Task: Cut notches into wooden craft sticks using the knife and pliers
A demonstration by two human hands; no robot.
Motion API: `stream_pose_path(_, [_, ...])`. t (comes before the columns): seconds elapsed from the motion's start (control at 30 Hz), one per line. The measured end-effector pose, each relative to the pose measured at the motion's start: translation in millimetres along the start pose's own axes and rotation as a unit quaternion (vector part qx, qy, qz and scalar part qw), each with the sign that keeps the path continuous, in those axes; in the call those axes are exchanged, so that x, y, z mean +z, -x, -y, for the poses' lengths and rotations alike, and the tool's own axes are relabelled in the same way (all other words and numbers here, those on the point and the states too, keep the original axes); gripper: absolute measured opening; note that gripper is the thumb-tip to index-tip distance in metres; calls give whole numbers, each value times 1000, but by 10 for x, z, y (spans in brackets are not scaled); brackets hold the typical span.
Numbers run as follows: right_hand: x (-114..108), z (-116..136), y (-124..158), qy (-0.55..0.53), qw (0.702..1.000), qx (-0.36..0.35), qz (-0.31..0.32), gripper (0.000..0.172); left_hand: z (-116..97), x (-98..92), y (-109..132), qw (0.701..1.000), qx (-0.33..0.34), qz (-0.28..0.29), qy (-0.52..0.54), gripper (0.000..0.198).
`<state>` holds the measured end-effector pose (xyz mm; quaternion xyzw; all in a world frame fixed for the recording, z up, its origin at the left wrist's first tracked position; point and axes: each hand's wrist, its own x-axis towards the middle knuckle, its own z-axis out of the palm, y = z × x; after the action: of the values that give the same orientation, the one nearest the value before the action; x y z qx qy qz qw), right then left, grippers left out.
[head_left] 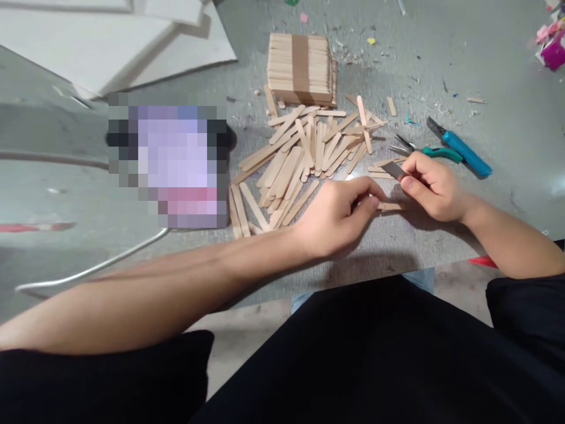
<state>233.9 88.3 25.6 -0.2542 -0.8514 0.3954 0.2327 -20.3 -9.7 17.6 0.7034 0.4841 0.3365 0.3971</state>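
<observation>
My left hand [339,215] pinches one end of a short wooden craft stick [392,206] that lies flat on the grey table [485,70]. My right hand [430,185] is closed around a small grey blade [392,169], whose edge points down toward the stick. A loose heap of wooden sticks [300,159] lies just beyond my left hand. Behind the heap stands a banded bundle of sticks [301,69].
Teal-handled pliers [435,152] and a blue-handled cutter [463,152] lie just beyond my right hand. White boards [101,47] lie at the far left. A blurred patch [170,162] and a white cable [97,265] sit to the left. Scraps dot the far table.
</observation>
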Motion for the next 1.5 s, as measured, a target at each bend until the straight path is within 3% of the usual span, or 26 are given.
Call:
stream_pose_path(0.17, [-2,39,-13,-5,999,13,32,20,-48,100,116,997,34,67,20,27])
stream_pose_path(0.37, [-135,139,-30,37,993,-8,116,18,42,19,9,998,-20,-32,-51,29])
stream_pose_path(0.6, [-141,191,-40,231,954,-8,192,19,48,-24,-26,995,-51,-10,-82,31])
stream_pose_path(0.77, [-169,171,-51,271,943,4,192,35,0,-25,-8,993,-65,0,-102,32])
stream_pose_path(1.0, [-191,98,-34,250,943,-52,216,25,12,-15,-25,993,-74,-10,-92,22])
stream_pose_path(1.5, [-127,108,13,332,916,-111,194,45,-7,-13,-39,993,-101,-10,-56,16])
